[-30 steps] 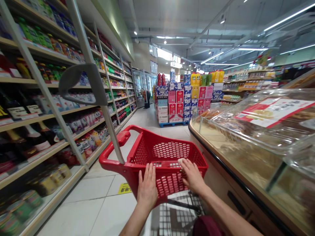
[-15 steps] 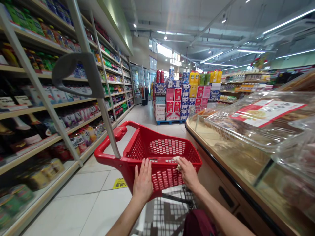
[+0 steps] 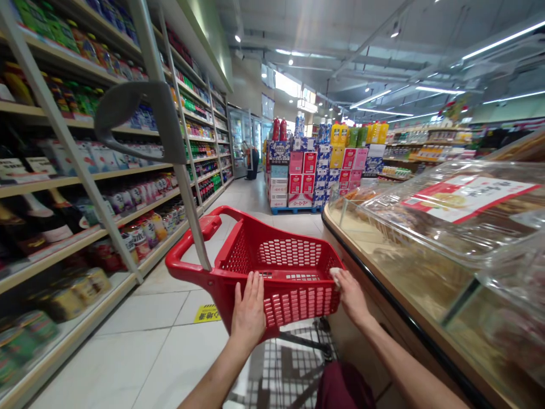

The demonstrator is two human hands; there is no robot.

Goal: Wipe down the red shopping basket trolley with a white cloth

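Note:
A red plastic shopping basket cart [image 3: 293,304] with perforated sides stands right in front of me, with nothing seen inside its basket. My left hand [image 3: 249,307] lies flat against the near side of it, fingers stretched out toward the rim. At the right end of the near rim, my right hand [image 3: 351,292] presses a whitish cloth [image 3: 337,272] onto the corner; its fingers are bent over the cloth. On the left, a metal pole rises from the cart's frame to a grey handle [image 3: 170,122].
Drink shelves [image 3: 97,170] line the left side. Close on the right runs a glass-fronted counter [image 3: 370,267] bearing clear food packs [image 3: 460,199]. Stacked drink cartons [image 3: 302,176] stand on a blue pallet ahead. A yellow floor sticker [image 3: 207,313] lies beside the cart.
My right hand has slid the cloth rightward along the near rim to the corner. My left hand has stayed on the cart's side.

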